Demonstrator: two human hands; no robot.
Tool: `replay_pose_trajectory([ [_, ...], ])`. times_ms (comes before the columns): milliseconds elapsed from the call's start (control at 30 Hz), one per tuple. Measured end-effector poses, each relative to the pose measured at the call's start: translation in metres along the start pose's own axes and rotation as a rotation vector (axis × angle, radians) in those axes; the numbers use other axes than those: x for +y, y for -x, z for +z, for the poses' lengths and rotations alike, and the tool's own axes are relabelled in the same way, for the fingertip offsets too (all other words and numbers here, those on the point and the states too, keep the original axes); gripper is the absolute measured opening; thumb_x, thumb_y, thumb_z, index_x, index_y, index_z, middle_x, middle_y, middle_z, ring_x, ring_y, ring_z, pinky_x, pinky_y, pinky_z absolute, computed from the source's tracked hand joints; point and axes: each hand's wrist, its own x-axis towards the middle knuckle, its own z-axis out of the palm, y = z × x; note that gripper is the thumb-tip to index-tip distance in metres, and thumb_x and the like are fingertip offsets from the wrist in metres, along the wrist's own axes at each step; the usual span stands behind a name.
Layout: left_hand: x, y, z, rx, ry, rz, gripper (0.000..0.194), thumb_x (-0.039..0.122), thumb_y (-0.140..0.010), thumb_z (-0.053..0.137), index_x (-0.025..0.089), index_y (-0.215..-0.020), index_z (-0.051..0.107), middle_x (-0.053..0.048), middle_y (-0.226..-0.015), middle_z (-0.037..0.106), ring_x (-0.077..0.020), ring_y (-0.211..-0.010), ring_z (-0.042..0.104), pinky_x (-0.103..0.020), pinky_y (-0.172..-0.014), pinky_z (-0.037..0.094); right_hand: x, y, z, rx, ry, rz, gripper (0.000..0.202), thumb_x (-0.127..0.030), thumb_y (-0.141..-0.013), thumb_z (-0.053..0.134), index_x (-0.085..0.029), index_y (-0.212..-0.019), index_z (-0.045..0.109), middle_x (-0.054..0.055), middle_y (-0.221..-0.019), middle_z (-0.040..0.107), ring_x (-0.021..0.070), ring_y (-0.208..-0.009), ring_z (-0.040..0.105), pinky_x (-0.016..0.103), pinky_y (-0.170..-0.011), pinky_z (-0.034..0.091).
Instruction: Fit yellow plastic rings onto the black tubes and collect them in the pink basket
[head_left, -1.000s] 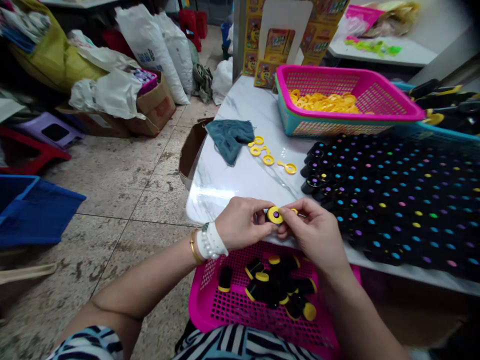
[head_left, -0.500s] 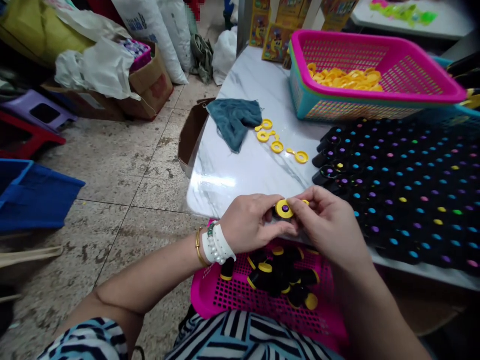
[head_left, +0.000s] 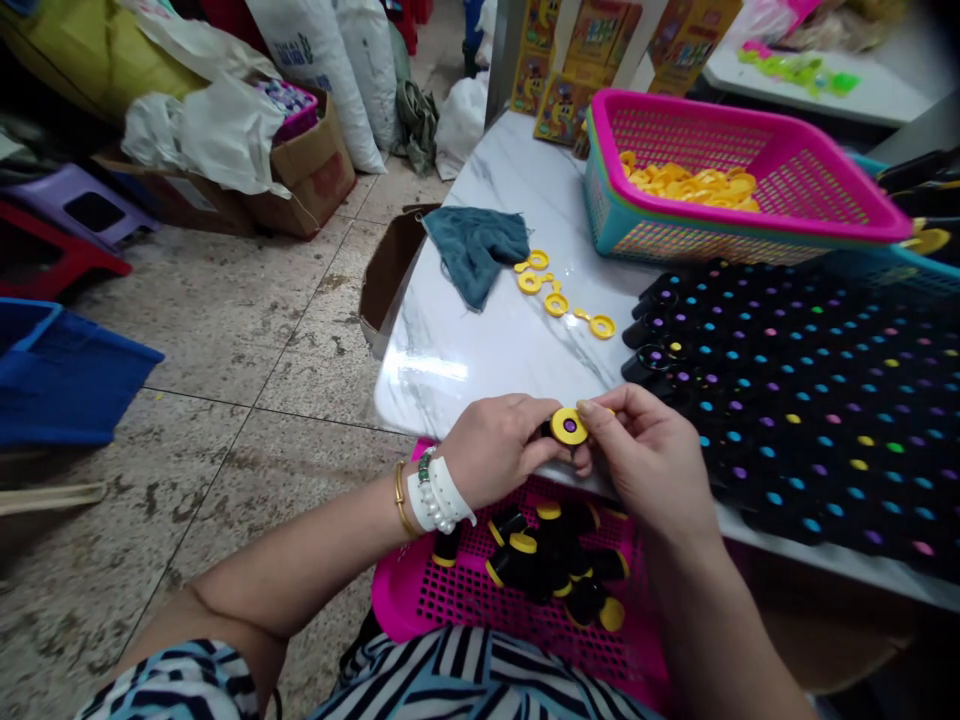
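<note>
My left hand (head_left: 501, 440) grips a black piece, mostly hidden by the fingers, whose end faces up at the table's front edge. On that end sits a yellow ring cap (head_left: 568, 426) with a purple dot showing in its middle. The thumb and forefinger of my right hand (head_left: 651, 450) pinch the cap's right side. Below, a pink basket (head_left: 397, 600) on my lap holds several black pieces with yellow caps (head_left: 525, 543). Several loose yellow ring caps (head_left: 556, 304) lie beyond my hands, beside a teal cloth (head_left: 480, 250).
Rows of black pieces with coloured dots (head_left: 787, 400) cover the right of the marble table (head_left: 502, 345). A pink basket (head_left: 825, 215) of yellow caps stands behind them. Boxes (head_left: 562, 105) stand at the back; a blue bin (head_left: 67, 380) is on the left floor.
The view has shifted slightly. The yellow cap now faces the camera more fully, with its purple dot centred; my hands stay closed around the piece.
</note>
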Motion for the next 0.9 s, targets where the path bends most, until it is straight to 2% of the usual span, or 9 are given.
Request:
replay_pose_trajectory([
  [167,0.01,-0.003,-0.007,0.022,0.102,-0.049,0.024,0.031,-0.082,0.065,0.017,-0.102,0.068,0.001,-0.073,0.066,-0.0102,-0.06,0.056,-0.023,-0.059,0.044,0.002,0.002,0.001,0.018,0.004,-0.05,0.023,-0.036,-0.08,0.071,-0.02,-0.077,0.055,-0.004,-0.053,0.062,0.01,-0.041,0.057,0.02,-0.041,0.049],
  [267,0.015,-0.005,-0.008,0.029,0.194,-0.065,0.021,0.033,-0.091,0.055,0.018,-0.092,0.07,0.0,-0.077,0.069,-0.0082,-0.063,0.057,-0.021,-0.062,0.044,0.006,0.005,0.003,0.042,0.016,-0.076,0.021,-0.035,-0.082,0.069,-0.021,-0.078,0.054,-0.005,-0.053,0.061,0.0103,-0.041,0.057,0.02,-0.041,0.049],
  [333,0.016,-0.007,-0.008,-0.004,0.228,-0.084,0.026,0.031,-0.094,0.05,0.018,-0.084,0.07,0.001,-0.073,0.068,-0.0068,-0.061,0.056,-0.02,-0.061,0.043,0.01,0.005,0.004,0.073,0.014,-0.095,0.021,-0.035,-0.083,0.068,-0.022,-0.078,0.053,-0.005,-0.054,0.062,0.0106,-0.041,0.058,0.021,-0.042,0.05],
  [467,0.009,-0.016,-0.014,-0.191,0.346,-0.171,0.029,0.035,-0.093,0.049,0.016,-0.084,0.07,0.001,-0.067,0.067,-0.0055,-0.053,0.051,-0.018,-0.054,0.04,0.013,0.004,0.004,0.082,0.023,-0.082,0.023,-0.038,-0.084,0.067,-0.022,-0.078,0.051,-0.005,-0.05,0.06,0.0107,-0.04,0.057,0.021,-0.041,0.048],
  [567,0.003,-0.025,-0.02,-0.378,0.464,-0.343,0.042,0.042,-0.094,0.042,0.014,-0.081,0.069,-0.001,-0.059,0.064,-0.0057,-0.043,0.048,-0.017,-0.045,0.038,0.011,0.002,0.001,0.01,0.046,-0.045,0.025,-0.041,-0.084,0.065,-0.021,-0.079,0.05,-0.006,-0.046,0.058,0.0092,-0.037,0.052,0.019,-0.039,0.044],
  [633,0.002,-0.03,-0.021,-0.443,0.492,-0.443,0.046,0.046,-0.094,0.04,0.013,-0.078,0.067,-0.001,-0.055,0.062,-0.0061,-0.037,0.047,-0.018,-0.04,0.037,0.009,0.002,0.001,-0.029,0.046,-0.024,0.026,-0.043,-0.085,0.064,-0.021,-0.08,0.05,-0.006,-0.045,0.057,0.0084,-0.037,0.05,0.019,-0.039,0.042],
  [733,0.002,-0.03,-0.018,-0.391,0.474,-0.454,0.045,0.046,-0.093,0.042,0.014,-0.07,0.065,0.0,-0.052,0.061,-0.0064,-0.035,0.048,-0.018,-0.039,0.037,0.009,0.004,0.005,0.003,0.068,-0.031,0.026,-0.043,-0.085,0.062,-0.021,-0.081,0.049,-0.007,-0.045,0.056,0.0081,-0.036,0.049,0.019,-0.039,0.041],
  [833,0.005,-0.025,-0.011,-0.263,0.424,-0.416,0.05,0.044,-0.094,0.039,0.015,-0.059,0.058,0.002,-0.046,0.056,-0.0054,-0.035,0.048,-0.017,-0.041,0.038,0.01,0.007,0.009,0.078,0.128,-0.065,0.024,-0.043,-0.087,0.06,-0.023,-0.082,0.047,-0.008,-0.046,0.055,0.0087,-0.037,0.05,0.019,-0.04,0.042],
  [900,0.006,-0.022,-0.009,-0.226,0.411,-0.41,0.05,0.044,-0.095,0.038,0.015,-0.058,0.057,0.002,-0.046,0.056,-0.0052,-0.036,0.049,-0.017,-0.043,0.04,0.01,0.008,0.009,0.058,0.118,-0.055,0.024,-0.044,-0.087,0.059,-0.023,-0.085,0.047,-0.008,-0.046,0.055,0.0092,-0.038,0.051,0.02,-0.041,0.043],
])
